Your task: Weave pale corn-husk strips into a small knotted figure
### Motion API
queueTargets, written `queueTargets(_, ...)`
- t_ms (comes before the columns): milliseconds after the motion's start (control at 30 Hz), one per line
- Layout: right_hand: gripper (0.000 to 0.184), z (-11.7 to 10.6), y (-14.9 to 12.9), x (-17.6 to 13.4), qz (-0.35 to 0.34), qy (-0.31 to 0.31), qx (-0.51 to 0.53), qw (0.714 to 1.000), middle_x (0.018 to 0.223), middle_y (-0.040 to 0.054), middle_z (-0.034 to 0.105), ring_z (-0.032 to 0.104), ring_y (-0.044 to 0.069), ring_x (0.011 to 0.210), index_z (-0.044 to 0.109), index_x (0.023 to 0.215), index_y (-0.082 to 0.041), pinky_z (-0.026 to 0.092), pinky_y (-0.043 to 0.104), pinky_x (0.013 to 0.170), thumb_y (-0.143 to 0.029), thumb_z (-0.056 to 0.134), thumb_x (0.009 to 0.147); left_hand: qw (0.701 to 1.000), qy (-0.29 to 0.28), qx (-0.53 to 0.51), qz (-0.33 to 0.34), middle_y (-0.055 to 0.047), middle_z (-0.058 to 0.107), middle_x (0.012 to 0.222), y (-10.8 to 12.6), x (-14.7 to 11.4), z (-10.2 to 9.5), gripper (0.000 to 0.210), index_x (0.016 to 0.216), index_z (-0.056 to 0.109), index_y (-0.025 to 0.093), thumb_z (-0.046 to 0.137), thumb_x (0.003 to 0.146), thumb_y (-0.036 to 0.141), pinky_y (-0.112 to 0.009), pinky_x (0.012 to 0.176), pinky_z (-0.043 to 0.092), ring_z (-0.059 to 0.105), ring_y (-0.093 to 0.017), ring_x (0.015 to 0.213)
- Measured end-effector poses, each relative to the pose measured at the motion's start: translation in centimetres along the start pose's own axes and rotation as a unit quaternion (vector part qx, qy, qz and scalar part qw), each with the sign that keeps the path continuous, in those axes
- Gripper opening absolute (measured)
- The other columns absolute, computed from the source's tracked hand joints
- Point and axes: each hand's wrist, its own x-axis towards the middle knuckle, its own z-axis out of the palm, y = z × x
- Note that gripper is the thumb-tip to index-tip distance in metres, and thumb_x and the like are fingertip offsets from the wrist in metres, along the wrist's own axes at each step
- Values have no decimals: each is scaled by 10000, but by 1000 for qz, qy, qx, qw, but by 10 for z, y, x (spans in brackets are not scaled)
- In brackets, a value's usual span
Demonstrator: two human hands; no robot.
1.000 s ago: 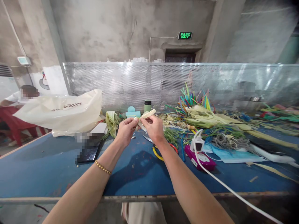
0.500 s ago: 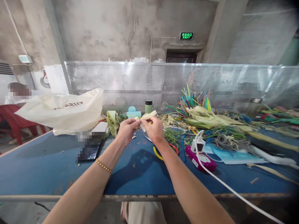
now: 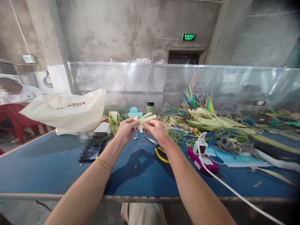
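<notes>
Pale corn husk strips (image 3: 147, 117) are held up above the middle of the blue table, folded or crossed over each other. My left hand (image 3: 127, 128) pinches them from the left, a gold bead bracelet on its wrist. From the right, my right hand (image 3: 156, 129) grips them between thumb and fingers. One strip end points up and right, and a short end hangs down between the hands. Scissors (image 3: 161, 153) with yellow handles lie under my right wrist, partly hidden by it.
A white plastic bag (image 3: 65, 112) and a dark tablet (image 3: 92, 150) are at left. Husks (image 3: 203, 120), pipe cleaners (image 3: 194, 101) and wire coils (image 3: 232, 144) pile up at right, near a purple power strip (image 3: 202, 161) with a white cable. A green bottle (image 3: 150, 107) stands behind; a person sits far left.
The strips have turned between my fingers, and the upper end now looks spread into separate pieces. My right hand has shifted slightly, exposing more of the scissors. The view has moved a little left.
</notes>
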Motion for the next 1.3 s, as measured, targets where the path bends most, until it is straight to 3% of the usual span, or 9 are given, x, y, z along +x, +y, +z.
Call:
queueTargets(233, 77, -1, -5, -2, -13, 4, -58, 998, 628, 6, 643, 570, 117, 500, 650, 771, -153, 471, 254, 512, -215, 668, 729, 994, 65, 79, 44, 18, 570, 534, -4, 9, -10, 186, 625, 656, 115, 773, 509, 202, -230, 497, 344, 453, -73, 485)
queueTargets(400, 148, -4, -10, -5, -14, -71, -5, 997, 708, 33, 688, 603, 116, 548, 696, 875, -157, 498, 253, 549, -263, 624, 800, 996, 36, 79, 17, 2, 600, 567, 0, 5, -8, 216, 648, 665, 110, 786, 513, 228, -238, 501, 371, 509, -94, 502)
queueTargets(533, 192, -6, -6, -4, -65, -113, -23, 991, 793, 36, 719, 641, 138, 652, 728, 942, -179, 509, 261, 609, -285, 655, 800, 998, 27, 61, 2, -7, 613, 570, 0, 4, -6, 217, 649, 661, 108, 785, 504, 212, -249, 524, 401, 538, -107, 508)
queueTargets(633, 136, -5, -3, -2, -144, -54, -120, 981, 757, 26, 704, 630, 148, 661, 737, 876, -186, 489, 268, 633, -278, 653, 822, 996, 27, 88, 15, -17, 619, 561, -1, 4, -6, 187, 641, 660, 105, 769, 529, 207, -245, 533, 392, 538, -107, 514)
queueTargets(767, 112, -4, -2, -1, -264, 43, -283, 921, 856, 39, 689, 613, 159, 760, 736, 813, -207, 457, 281, 710, -251, 642, 854, 987, 21, 148, 51, -8, 616, 551, 0, 2, -3, 148, 659, 664, 107, 754, 570, 184, -227, 517, 346, 487, -81, 499)
queueTargets(900, 46, -8, 0, 3, -286, 99, -338, 891, 849, 50, 664, 585, 200, 853, 732, 790, -219, 452, 322, 795, -225, 692, 813, 983, -41, 175, 42, -14, 624, 572, 2, -3, 0, 170, 687, 682, 105, 778, 598, 213, -229, 540, 355, 504, -89, 530)
queueTargets(1033, 46, -14, 3, 9, -263, 106, -306, 909, 920, 64, 688, 596, 221, 922, 694, 731, -210, 447, 365, 887, -218, 706, 775, 984, -96, 148, 15, -20, 625, 592, 1, -5, 0, 196, 704, 699, 98, 796, 603, 235, -232, 549, 346, 486, -82, 533)
queueTargets(1167, 75, -14, 8, 12, -194, 48, -241, 950, 810, 50, 706, 641, 191, 785, 641, 730, -189, 482, 318, 773, -219, 636, 799, 984, -119, 134, 0, -25, 625, 604, 1, -5, -1, 227, 729, 705, 87, 812, 589, 229, -235, 556, 348, 495, -82, 539)
queueTargets(1300, 59, -13, 14, 12, -170, 16, -238, 956, 765, 39, 690, 634, 171, 722, 604, 761, -186, 479, 284, 701, -230, 601, 800, 985, -118, 122, -9, -17, 621, 608, 2, -5, -1, 278, 790, 677, 91, 823, 589, 215, -237, 563, 362, 517, -88, 541)
